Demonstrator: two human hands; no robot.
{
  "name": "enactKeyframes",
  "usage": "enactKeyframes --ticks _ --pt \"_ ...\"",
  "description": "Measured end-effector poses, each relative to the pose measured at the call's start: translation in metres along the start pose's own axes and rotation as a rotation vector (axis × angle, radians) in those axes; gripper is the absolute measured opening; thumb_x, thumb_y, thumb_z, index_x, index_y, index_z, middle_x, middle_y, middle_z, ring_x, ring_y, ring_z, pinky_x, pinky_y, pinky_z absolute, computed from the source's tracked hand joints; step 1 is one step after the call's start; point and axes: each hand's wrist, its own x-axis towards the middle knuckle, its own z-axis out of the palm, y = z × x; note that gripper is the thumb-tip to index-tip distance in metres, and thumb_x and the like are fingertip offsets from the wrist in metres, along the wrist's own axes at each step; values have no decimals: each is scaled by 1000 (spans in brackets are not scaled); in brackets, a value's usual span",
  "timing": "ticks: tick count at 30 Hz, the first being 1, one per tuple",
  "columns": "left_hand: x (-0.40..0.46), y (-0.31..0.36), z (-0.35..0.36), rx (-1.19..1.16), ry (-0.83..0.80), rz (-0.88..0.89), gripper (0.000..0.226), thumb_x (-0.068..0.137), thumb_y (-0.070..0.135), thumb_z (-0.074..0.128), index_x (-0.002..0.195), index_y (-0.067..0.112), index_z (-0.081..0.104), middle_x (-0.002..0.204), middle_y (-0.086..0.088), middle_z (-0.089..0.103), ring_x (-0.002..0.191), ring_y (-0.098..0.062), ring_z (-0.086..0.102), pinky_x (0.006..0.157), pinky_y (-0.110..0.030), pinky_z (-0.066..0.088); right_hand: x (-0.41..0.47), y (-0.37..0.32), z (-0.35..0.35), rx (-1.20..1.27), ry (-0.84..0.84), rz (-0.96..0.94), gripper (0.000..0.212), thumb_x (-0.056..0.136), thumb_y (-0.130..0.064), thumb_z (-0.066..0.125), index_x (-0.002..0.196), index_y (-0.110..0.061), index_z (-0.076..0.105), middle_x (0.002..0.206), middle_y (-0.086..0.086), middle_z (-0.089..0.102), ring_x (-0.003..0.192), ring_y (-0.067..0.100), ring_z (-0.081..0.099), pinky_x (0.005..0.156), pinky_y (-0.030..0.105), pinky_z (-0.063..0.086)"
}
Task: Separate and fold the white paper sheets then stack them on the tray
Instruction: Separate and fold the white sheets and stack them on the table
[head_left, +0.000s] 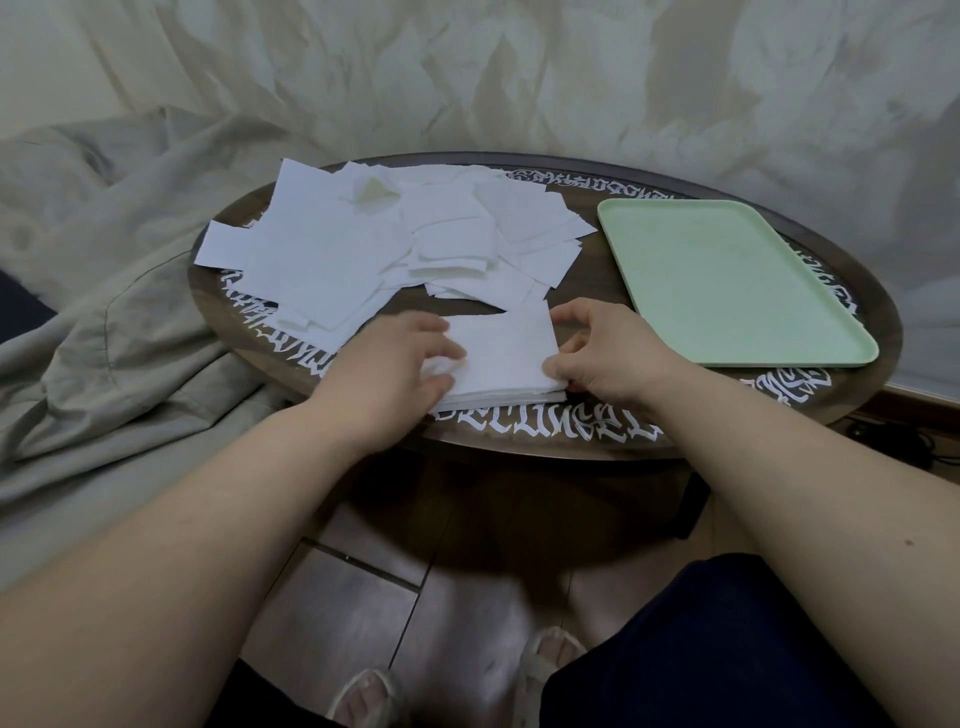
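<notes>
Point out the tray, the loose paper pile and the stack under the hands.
tray (727, 280), head view, bare middle.
loose paper pile (332, 249), head view, large top sheet.
stack (506, 353), head view, top sheet.
</notes>
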Motion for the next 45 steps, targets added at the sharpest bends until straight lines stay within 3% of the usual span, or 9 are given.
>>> enactKeyframes --ticks 5,8,13,21,25,33,36,41,45 --pt "0 -8 3 -1 -88 -42 29 91 30 65 121 31 68 141 8 54 131 -18 46 102 -30 36 4 -4 -5 -341 257 -218 35 81 -20 69 115 -19 59 100 -3 52 87 12 48 74 22 32" --pt "0 -10 2 0 -101 -36 31 93 29 63 123 31 66 143 10 53 132 -15 45 103 -28 34 2 -11 1 -370 113 -378 16 84 -22 69 100 -18 68 86 -9 49 87 11 48 74 23 32" --pt "-2 -15 -4 -57 -90 -54 30 97 16 54 122 28 68 142 10 53 132 -11 46 102 -21 31 1 -7 3 -492 -98 -302 12 87 -20 64 94 -19 73 81 -12 51 87 9 52 70 21 34" --pt "0 -15 -4 10 -170 -10 36 97 21 57 130 32 61 151 7 43 141 -14 34 111 -23 23 2 -12 12 -556 -3 -438 25 92 -24 55 115 -22 67 124 -1 61 113 23 51 92 32 42" --pt "-2 -18 -5 2 -188 -28 39 95 21 59 132 33 59 153 5 40 142 -15 32 113 -24 21 4 -6 13 -530 -86 -369 25 93 -18 54 115 -20 68 118 1 66 111 21 58 92 31 43" --pt "0 -1 -13 -144 13 -156 37 93 18 61 128 30 61 147 11 46 129 -13 48 107 -24 33 4 -23 2 -327 168 -347 26 93 -21 59 118 -19 64 101 -10 55 97 11 49 80 20 31" --pt "13 -1 -23 -155 56 -153 36 93 17 62 127 28 63 144 10 50 131 -10 46 103 -17 28 17 -40 -2 -284 199 -357 27 92 -22 61 119 -19 63 119 -5 61 103 16 56 90 25 40" --pt "50 -14 -50 -113 125 -184 34 94 21 61 128 27 61 143 9 50 133 -11 44 104 -17 27 65 -62 -6 -332 173 -393 37 90 -25 62 127 -20 56 134 -4 52 121 15 50 98 28 39" --pt "83 -31 -54 -84 135 -195 38 94 24 63 131 26 58 144 8 50 132 -12 45 108 -23 30 107 -66 -2 -487 80 -402 65 85 -36 68 143 -26 39 154 -5 27 137 17 33 103 31 35"
